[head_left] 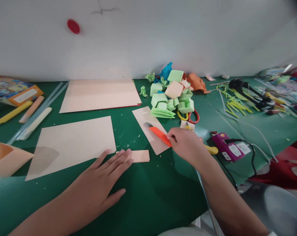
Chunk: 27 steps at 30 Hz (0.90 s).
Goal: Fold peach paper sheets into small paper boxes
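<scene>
My left hand (100,175) lies flat with its fingers stretched out on a folded peach paper strip (141,156), close to the corner of a large pale sheet (77,141). In my right hand (186,141) is an orange utility knife (160,135), its metal tip pointing away to the left. The knife is over a slanted peach piece of paper (148,136); whether it touches the paper I cannot tell. Past my right knuckles, a pair of scissors with yellow and red handles (194,116) is partly covered.
Folded green and peach paper boxes (174,90) are heaped against the wall. A stack of peach sheets (100,95) lies at the back. On the left are a folded paper box (9,162) and a yellow tube (13,113); on the right, a purple power adapter (228,147) with cables.
</scene>
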Tool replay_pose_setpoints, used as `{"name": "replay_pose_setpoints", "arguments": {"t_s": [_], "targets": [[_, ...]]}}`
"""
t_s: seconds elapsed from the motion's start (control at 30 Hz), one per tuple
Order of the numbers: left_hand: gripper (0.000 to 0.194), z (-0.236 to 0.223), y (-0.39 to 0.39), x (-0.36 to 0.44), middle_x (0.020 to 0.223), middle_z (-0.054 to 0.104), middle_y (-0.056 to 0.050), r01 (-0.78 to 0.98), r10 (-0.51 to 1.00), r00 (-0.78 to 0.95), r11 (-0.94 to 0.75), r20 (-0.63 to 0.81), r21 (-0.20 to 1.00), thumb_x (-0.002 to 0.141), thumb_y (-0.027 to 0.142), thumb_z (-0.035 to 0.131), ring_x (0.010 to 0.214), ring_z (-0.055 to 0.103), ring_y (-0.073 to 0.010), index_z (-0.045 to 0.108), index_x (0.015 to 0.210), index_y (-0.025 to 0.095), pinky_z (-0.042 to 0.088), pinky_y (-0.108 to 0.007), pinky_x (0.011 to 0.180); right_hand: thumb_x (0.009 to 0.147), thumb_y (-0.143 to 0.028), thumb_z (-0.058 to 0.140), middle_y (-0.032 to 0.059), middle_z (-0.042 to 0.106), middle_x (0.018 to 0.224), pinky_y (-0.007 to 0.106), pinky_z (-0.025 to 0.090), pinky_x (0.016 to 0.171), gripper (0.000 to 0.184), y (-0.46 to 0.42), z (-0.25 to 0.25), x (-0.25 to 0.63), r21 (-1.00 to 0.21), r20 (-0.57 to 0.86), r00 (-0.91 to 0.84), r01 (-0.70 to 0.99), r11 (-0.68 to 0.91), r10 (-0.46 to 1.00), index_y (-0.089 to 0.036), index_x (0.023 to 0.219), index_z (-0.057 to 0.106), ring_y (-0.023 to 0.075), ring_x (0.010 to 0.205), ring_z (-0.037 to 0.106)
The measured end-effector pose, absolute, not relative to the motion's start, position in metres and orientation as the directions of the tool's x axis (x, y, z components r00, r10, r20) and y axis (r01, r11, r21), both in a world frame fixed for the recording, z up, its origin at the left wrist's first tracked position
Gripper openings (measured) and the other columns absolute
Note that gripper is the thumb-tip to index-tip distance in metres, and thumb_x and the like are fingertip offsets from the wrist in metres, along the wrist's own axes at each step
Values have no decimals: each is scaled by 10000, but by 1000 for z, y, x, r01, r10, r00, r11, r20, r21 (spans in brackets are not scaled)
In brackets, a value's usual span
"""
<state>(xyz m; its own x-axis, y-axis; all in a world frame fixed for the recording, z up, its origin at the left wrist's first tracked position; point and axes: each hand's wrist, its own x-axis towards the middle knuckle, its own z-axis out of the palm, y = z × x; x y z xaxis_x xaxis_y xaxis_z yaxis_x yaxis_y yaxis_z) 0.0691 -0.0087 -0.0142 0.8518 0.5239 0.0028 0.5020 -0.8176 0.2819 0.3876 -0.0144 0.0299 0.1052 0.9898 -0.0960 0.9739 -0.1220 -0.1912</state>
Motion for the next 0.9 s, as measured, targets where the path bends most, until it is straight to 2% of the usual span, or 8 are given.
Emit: {"name": "replay_pose_setpoints", "arguments": {"t_s": [0.13, 0.3, 0.53, 0.77, 0.9], "targets": [[716, -15, -9, 68, 1684, 279, 34, 505, 520, 854, -824, -10, 259, 1015, 521, 501, 1503, 390, -264, 167, 1634, 391, 153, -475, 1302, 897, -54, 493, 36, 686, 830, 287, 280, 607, 207, -14, 32, 383, -149, -107, 103, 982, -118, 989, -188, 803, 619, 175, 734, 568], [696, -17, -8, 67, 1692, 249, 34, 495, 507, 862, -837, -10, 232, 1022, 530, 479, 1511, 375, -269, 179, 1633, 386, 149, -480, 1300, 911, -40, 480, 56, 701, 871, 293, 269, 610, 207, -15, 34, 377, -104, -109, 95, 989, -106, 989, -178, 838, 615, 180, 757, 587], [724, -17, -8, 68, 1693, 236, 34, 504, 511, 859, -836, -25, 217, 1024, 546, 465, 1512, 374, -262, 125, 1641, 380, 201, -472, 1286, 946, -55, 459, 62, 700, 886, 294, 258, 598, 212, -16, 31, 376, -63, -103, 89, 993, -96, 991, -173, 881, 623, 188, 778, 599], [710, -19, -8, 67, 1687, 262, 31, 497, 512, 859, -841, 19, 217, 1014, 544, 488, 1497, 401, -268, 185, 1634, 376, 218, -469, 1284, 941, -33, 449, 103, 709, 927, 303, 259, 589, 240, -15, 25, 374, 13, -82, 85, 996, -84, 993, -148, 968, 657, 224, 841, 643], [706, -19, -9, 67, 1689, 250, 35, 495, 508, 862, -845, 11, 204, 1018, 541, 479, 1497, 401, -268, 178, 1635, 376, 225, -473, 1282, 962, -63, 447, 92, 729, 978, 302, 300, 602, 258, -12, 19, 377, -17, -80, 75, 997, -76, 994, -164, 999, 682, 216, 854, 657]]}}
